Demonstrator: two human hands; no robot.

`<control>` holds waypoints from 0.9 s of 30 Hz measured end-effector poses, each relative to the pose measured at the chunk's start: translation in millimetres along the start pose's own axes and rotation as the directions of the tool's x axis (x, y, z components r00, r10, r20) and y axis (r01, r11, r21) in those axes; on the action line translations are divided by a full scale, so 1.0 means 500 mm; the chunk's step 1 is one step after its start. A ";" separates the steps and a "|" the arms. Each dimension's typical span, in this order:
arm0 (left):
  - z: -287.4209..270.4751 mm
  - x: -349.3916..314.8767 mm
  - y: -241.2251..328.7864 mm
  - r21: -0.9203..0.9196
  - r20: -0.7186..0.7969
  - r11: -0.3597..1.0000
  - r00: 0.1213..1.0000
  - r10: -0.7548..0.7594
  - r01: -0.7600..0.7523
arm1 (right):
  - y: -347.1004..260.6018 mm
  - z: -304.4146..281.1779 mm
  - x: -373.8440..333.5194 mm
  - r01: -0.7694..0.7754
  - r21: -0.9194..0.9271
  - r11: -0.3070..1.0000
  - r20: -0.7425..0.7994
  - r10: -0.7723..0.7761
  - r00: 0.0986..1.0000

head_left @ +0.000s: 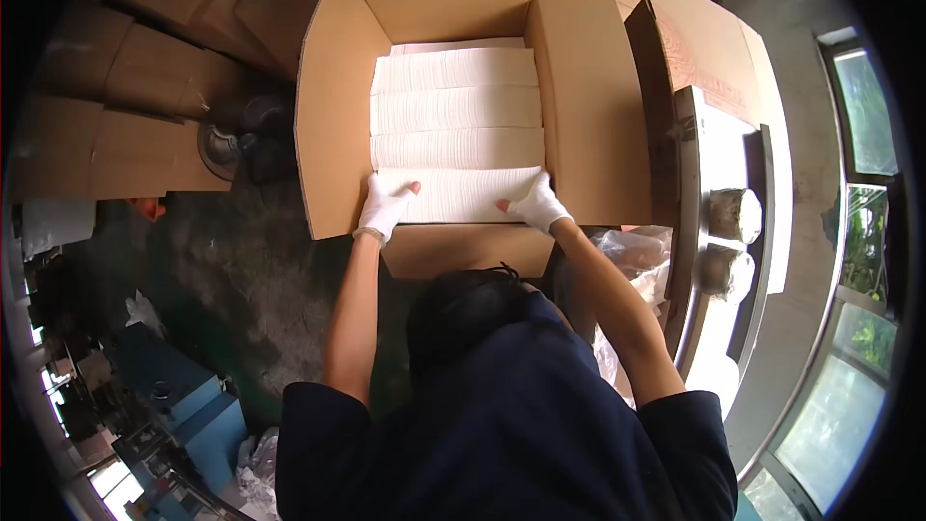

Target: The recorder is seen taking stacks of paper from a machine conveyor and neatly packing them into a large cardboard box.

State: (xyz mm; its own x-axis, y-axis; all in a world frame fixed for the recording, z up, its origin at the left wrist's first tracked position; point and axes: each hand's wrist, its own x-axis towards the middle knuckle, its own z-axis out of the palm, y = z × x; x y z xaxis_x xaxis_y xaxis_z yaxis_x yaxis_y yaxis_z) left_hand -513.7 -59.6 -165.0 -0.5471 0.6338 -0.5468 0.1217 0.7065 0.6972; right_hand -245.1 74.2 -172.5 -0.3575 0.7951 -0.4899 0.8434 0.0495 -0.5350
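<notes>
Obs.: open cardboard box (333,106) on the floor, flaps out. Inside, four white paper stacks laid in a row; the nearest stack (463,193) sits against the box's near wall.

Left hand (384,207), white-gloved, clamps the stack's left end, thumb on top. Right hand (536,205), also gloved, clamps the right end likewise.

Judgement: thin loose sheets, so soft and floppy singly, but dense and fairly heavy as a block. It would sag or fan if held mid-span only (gloves help against slip). Best hold: both short ends, squeezed inward, fingers beneath.

More flat cartons (135,87) lie beyond the box's left wall.
</notes>
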 end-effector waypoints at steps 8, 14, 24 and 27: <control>0.001 0.033 0.011 0.009 -0.137 0.987 0.978 -0.157 0.159 | -0.018 0.026 -0.012 0.015 0.091 0.996 -0.011 -0.014 1.000; 0.017 0.034 0.002 0.252 -0.210 0.951 0.970 -0.124 0.177 | -0.029 -0.001 -0.072 0.138 0.124 0.983 -0.090 -0.127 0.988; 0.070 -0.101 -0.033 0.708 -0.359 0.706 0.863 0.355 0.005 | -0.034 0.024 -0.222 0.285 -0.370 0.884 -0.363 -0.420 0.832; 0.110 -0.132 -0.020 0.842 -0.287 0.537 0.887 0.362 0.053 | -0.035 -0.013 -0.248 0.229 -0.426 0.875 -0.230 -0.349 0.908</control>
State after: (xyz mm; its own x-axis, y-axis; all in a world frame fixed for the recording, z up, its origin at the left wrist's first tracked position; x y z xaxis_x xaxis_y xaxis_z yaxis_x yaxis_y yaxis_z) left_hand -433.4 -91.2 -161.1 -0.6787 0.7277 -0.0995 0.7336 0.6782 -0.0444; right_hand -212.7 -21.3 -97.7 -0.5270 0.8439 -0.1000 0.8273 0.4826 -0.2876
